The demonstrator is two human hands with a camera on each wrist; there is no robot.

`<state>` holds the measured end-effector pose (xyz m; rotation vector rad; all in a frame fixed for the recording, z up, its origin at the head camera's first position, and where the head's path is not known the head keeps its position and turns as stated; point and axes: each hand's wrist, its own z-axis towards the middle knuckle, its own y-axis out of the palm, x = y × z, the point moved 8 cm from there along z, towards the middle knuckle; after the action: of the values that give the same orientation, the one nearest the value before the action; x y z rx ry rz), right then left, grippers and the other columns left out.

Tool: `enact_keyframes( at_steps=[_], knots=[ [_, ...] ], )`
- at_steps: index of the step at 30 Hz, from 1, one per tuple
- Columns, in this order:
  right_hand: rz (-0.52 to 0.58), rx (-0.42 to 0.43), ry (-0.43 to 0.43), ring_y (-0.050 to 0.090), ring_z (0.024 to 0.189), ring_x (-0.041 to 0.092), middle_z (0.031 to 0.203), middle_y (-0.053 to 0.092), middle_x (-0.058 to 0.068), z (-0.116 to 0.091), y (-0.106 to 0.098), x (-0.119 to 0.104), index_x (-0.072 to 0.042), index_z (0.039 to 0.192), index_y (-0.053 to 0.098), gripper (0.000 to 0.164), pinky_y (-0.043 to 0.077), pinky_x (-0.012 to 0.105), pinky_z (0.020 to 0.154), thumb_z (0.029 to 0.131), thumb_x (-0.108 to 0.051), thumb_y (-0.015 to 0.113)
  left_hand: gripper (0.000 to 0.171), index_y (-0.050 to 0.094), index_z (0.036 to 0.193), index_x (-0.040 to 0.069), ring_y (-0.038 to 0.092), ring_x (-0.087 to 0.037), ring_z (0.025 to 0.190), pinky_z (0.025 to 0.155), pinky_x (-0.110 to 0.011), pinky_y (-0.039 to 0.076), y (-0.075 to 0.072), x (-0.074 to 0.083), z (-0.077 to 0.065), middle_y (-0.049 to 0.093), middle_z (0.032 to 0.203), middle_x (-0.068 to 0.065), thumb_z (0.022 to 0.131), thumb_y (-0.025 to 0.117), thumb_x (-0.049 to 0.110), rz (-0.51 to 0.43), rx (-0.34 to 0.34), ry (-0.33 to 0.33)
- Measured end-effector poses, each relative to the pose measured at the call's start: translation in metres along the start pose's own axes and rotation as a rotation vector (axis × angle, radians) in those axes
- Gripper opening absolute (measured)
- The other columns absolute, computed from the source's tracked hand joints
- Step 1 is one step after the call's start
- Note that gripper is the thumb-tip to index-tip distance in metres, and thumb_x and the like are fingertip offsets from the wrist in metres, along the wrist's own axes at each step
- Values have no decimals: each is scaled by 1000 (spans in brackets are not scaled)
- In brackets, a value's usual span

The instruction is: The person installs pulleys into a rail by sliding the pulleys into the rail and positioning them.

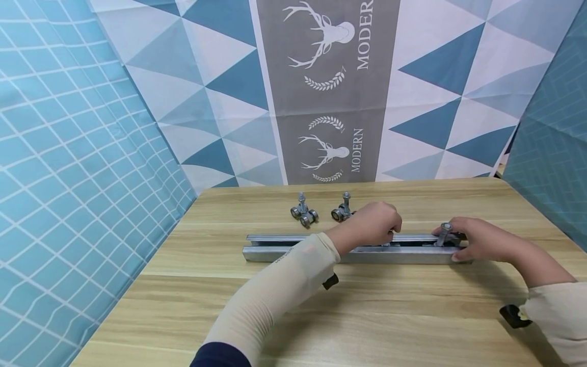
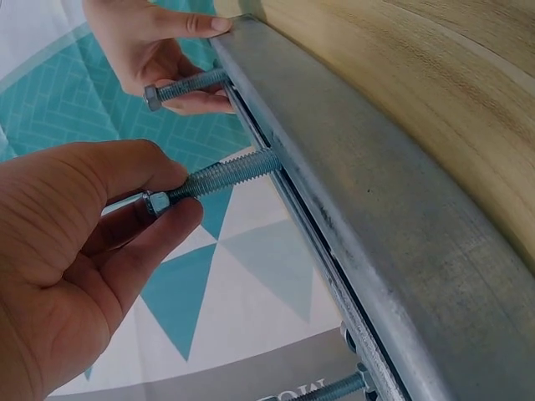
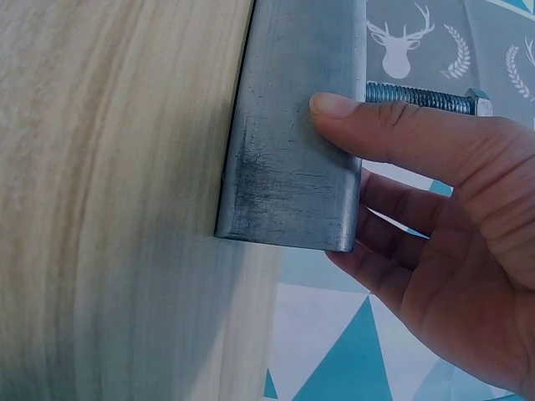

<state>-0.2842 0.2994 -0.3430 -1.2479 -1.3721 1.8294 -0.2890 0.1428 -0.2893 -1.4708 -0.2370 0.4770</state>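
A long grey metal channel track (image 1: 275, 253) lies across the table with its slot facing up. My left hand (image 1: 373, 223) is over the middle of it. In the left wrist view, the thumb and fingers of that hand pinch a threaded bolt (image 2: 226, 177) near its head; its lower end goes into the slot. My right hand (image 1: 486, 239) grips the track's right end, thumb on the near wall and fingers on the far side. Beside it, a second bolt (image 1: 444, 233) stands up out of the slot. Whatever carries both bolts inside the track is hidden.
Behind the track, two wheeled roller trolleys with upright bolts stand on the wooden table (image 1: 220, 306): one at left (image 1: 304, 211), the other (image 1: 343, 210) partly covered by my left hand. Patterned cloth (image 1: 330, 102) hangs along the table's back edge, with blue cloth at both sides.
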Motion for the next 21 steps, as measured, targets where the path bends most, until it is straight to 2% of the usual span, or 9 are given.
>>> enact_keyframes(
  at_steps=[8, 16, 19, 21],
  knots=[
    [0, 3, 0, 54, 93, 22, 100, 59, 2, 0, 0, 1, -5, 121, 66, 57, 47, 37, 71, 68, -9, 86, 25, 49, 66, 17, 32, -9, 66, 60, -20, 24, -1, -1, -2, 40, 67, 6, 81, 59, 1, -10, 3, -8],
    [7, 4, 2, 55, 94, 23, 102, 61, 3, 0, 1, 1, -4, 120, 67, 57, 48, 40, 74, 67, -9, 87, 27, 43, 64, 18, 31, -9, 66, 60, -21, 22, 0, -3, -3, 35, 66, 6, 79, 59, 1, 13, 8, -10],
    [7, 3, 4, 55, 94, 22, 102, 61, 3, 0, 1, 1, -4, 120, 66, 57, 48, 39, 73, 68, -9, 87, 25, 47, 65, 17, 31, -9, 67, 60, -21, 24, 0, -3, -4, 37, 66, 6, 79, 60, 2, 20, 8, -7],
    [8, 1, 5, 55, 93, 22, 102, 61, 3, 0, 1, 1, -4, 120, 66, 57, 48, 39, 73, 68, -9, 87, 20, 56, 68, 17, 35, -8, 67, 61, -20, 28, 0, -3, -5, 44, 68, 8, 80, 60, 2, 21, 6, -8]
  ],
)
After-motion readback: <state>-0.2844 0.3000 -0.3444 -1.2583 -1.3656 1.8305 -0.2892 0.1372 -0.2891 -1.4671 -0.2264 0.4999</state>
